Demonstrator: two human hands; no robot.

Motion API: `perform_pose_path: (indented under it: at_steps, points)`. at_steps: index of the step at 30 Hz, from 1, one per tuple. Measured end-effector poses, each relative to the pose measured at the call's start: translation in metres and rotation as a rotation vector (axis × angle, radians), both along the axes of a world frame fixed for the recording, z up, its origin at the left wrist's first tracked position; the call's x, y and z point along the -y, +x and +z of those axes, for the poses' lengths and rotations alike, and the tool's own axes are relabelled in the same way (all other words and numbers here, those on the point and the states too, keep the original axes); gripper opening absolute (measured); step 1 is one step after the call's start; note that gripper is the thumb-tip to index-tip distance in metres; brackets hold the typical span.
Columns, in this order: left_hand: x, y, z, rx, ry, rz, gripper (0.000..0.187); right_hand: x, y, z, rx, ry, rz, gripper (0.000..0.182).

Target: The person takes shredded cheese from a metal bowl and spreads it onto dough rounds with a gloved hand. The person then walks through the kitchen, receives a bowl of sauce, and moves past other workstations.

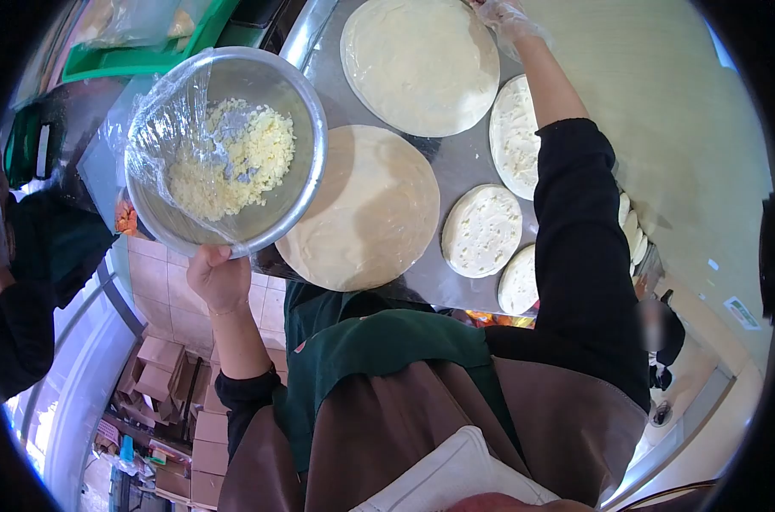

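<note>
My left hand grips the near rim of a metal bowl, thumb on top. White and pale-yellow crumbled pieces lie inside, partly under cling film over the bowl's left side. In a transparent plastic glove, my right hand is at the top edge of the view, beside the far large dough round. Its fingers look bent together; the tips are partly cut off, and what they hold cannot be made out. A second large dough round lies nearer, partly behind the bowl.
Smaller dimpled dough rounds lie right of the large ones on the metal worktop. More pale pieces sit beyond my right arm. A green tray stands at upper left. Another person's dark sleeve shows at far left, cardboard boxes below.
</note>
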State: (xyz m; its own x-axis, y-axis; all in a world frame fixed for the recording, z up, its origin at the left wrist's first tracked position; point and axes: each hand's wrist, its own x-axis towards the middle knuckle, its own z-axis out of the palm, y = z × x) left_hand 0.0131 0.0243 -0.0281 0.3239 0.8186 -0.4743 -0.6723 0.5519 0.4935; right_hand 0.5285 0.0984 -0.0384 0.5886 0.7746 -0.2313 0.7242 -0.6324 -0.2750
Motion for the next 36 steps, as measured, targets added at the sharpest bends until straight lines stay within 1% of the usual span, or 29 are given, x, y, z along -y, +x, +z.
perform_pose_path:
  at_steps: [1, 2, 4, 6, 7, 9, 10, 12, 13, 15, 16, 18, 20, 22, 24, 25, 27, 28, 29, 30, 31, 32, 33, 34, 36]
  points:
    - [0.000, -0.003, -0.005, 0.035, 0.042, -0.030, 0.027, -0.001, 0.005, -0.007, 0.000, 0.000, -0.001, 0.005]
    - [0.000, -0.005, -0.009, 0.070, 0.083, -0.061, 0.048, -0.002, 0.008, -0.013, -0.014, 0.034, -0.049, 0.005]
    - [0.000, -0.007, -0.012, 0.098, 0.089, -0.070, 0.048, -0.004, 0.010, -0.016, -0.027, 0.069, -0.096, 0.005]
    - [0.000, -0.008, -0.013, 0.125, 0.095, -0.079, 0.048, -0.006, 0.011, -0.017, -0.129, 0.077, -0.217, 0.003]
    - [0.001, -0.008, -0.014, 0.108, 0.094, -0.071, 0.048, -0.007, 0.011, -0.017, -0.130, 0.076, -0.216, 0.003]
    - [0.001, -0.007, -0.011, 0.092, 0.091, -0.062, 0.048, -0.008, 0.010, -0.015, -0.329, 0.124, -0.386, 0.002]
    - [0.001, -0.004, -0.006, 0.066, 0.070, -0.055, 0.047, -0.007, 0.009, -0.013, -0.328, 0.122, -0.386, 0.002]
    - [0.000, -0.003, -0.004, 0.042, 0.049, -0.046, 0.047, -0.004, 0.004, -0.006, -0.154, 0.004, -0.187, 0.005]
    - [0.000, -0.004, -0.006, 0.086, 0.072, -0.060, 0.046, -0.002, 0.000, -0.002, -0.154, 0.002, -0.187, 0.005]
    - [0.000, -0.005, -0.008, 0.133, 0.094, -0.072, 0.046, 0.000, -0.009, 0.006, -0.008, -0.031, -0.108, 0.008]
    - [0.001, -0.005, -0.008, 0.119, 0.089, -0.069, 0.044, -0.001, -0.003, 0.000, -0.008, -0.031, -0.107, 0.008]
    - [0.001, -0.007, -0.010, 0.105, 0.085, -0.064, 0.043, -0.002, 0.019, -0.019, -0.007, -0.027, -0.032, 0.008]
    - [0.001, -0.009, -0.012, 0.140, 0.105, -0.086, 0.040, -0.004, 0.031, -0.029, 0.024, -0.034, -0.011, 0.009]
    - [0.001, -0.010, -0.013, 0.166, 0.130, -0.093, 0.039, -0.003, 0.019, -0.020, 0.053, -0.044, 0.009, 0.009]
    - [0.001, -0.010, -0.014, 0.192, 0.155, -0.101, 0.037, -0.001, 0.002, -0.003, -0.013, -0.036, -0.104, 0.008]
    - [0.000, -0.011, -0.016, 0.240, 0.176, -0.117, 0.038, -0.002, -0.009, 0.005, -0.013, -0.037, -0.104, 0.008]
    - [0.001, -0.011, -0.015, 0.287, 0.195, -0.133, 0.038, -0.004, -0.026, 0.016, -0.428, 0.223, -0.538, 0.008]
    - [0.001, -0.009, -0.011, 0.197, 0.125, -0.097, 0.039, -0.006, -0.030, 0.019, -0.427, 0.223, -0.538, 0.008]
    - [0.001, -0.008, -0.008, 0.106, 0.055, -0.062, 0.041, -0.008, -0.033, 0.022, -0.269, 0.130, -0.330, 0.010]
    - [0.001, -0.006, -0.007, 0.106, 0.055, -0.063, 0.041, -0.008, -0.034, 0.024, -0.111, 0.039, -0.122, 0.013]
    - [0.001, -0.005, -0.006, 0.093, 0.057, -0.057, 0.042, -0.013, -0.025, 0.014, -0.112, 0.040, -0.123, 0.013]
    - [0.001, -0.005, -0.005, 0.080, 0.058, -0.051, 0.043, -0.023, -0.010, -0.003, -0.086, -0.010, 0.016, 0.018]
    - [0.001, -0.006, -0.007, 0.079, 0.059, -0.053, 0.043, -0.027, -0.013, -0.002, -0.060, -0.059, 0.155, 0.024]
    - [0.002, -0.008, -0.010, 0.121, 0.103, -0.074, 0.044, -0.027, -0.015, 0.000, -0.061, -0.058, 0.155, 0.024]
    - [0.003, -0.009, -0.011, 0.159, 0.145, -0.095, 0.044, -0.026, -0.028, 0.009, -0.129, 0.067, 0.330, 0.033]
